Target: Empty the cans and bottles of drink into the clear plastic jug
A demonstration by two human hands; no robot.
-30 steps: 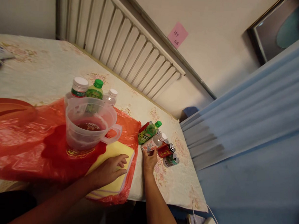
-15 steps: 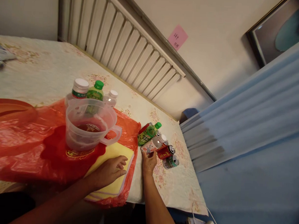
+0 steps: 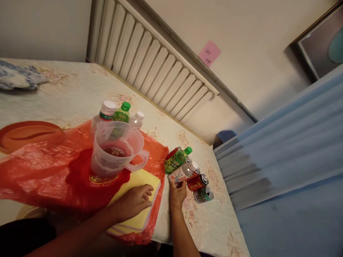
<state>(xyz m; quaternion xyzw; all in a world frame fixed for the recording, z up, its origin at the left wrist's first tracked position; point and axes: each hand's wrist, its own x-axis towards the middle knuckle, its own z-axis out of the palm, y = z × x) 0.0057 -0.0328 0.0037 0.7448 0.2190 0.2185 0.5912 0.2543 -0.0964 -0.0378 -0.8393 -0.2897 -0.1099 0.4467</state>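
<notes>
My right hand [image 3: 178, 194] has its thumb and fingers around the lower part of a small clear bottle [image 3: 181, 173] with a white cap and a printed label. A green drink bottle [image 3: 174, 161] stands beside it, with red drink cans [image 3: 197, 182] and a green-and-silver can [image 3: 203, 196] on the other side. Over a folded yellow cloth [image 3: 129, 213] hovers or rests my left hand [image 3: 136, 200], empty, its fingers loosely bent and apart from the thumb. Behind that hand a clear plastic measuring jug [image 3: 117, 149] holds some dark liquid.
Under the jug and cloth lies a red plastic bag [image 3: 46, 173]. Several bottles stand behind the jug, one green-capped [image 3: 123, 112]. An orange-brown lid-like disc [image 3: 27, 133] and a blue-and-white cloth [image 3: 15, 76] are at left. A radiator [image 3: 151, 56] and blue curtain [image 3: 300, 159] border the table.
The whole view has shifted, so things appear farther right and slightly lower. My right hand stays at the small bottle; my left stays over the yellow cloth.
</notes>
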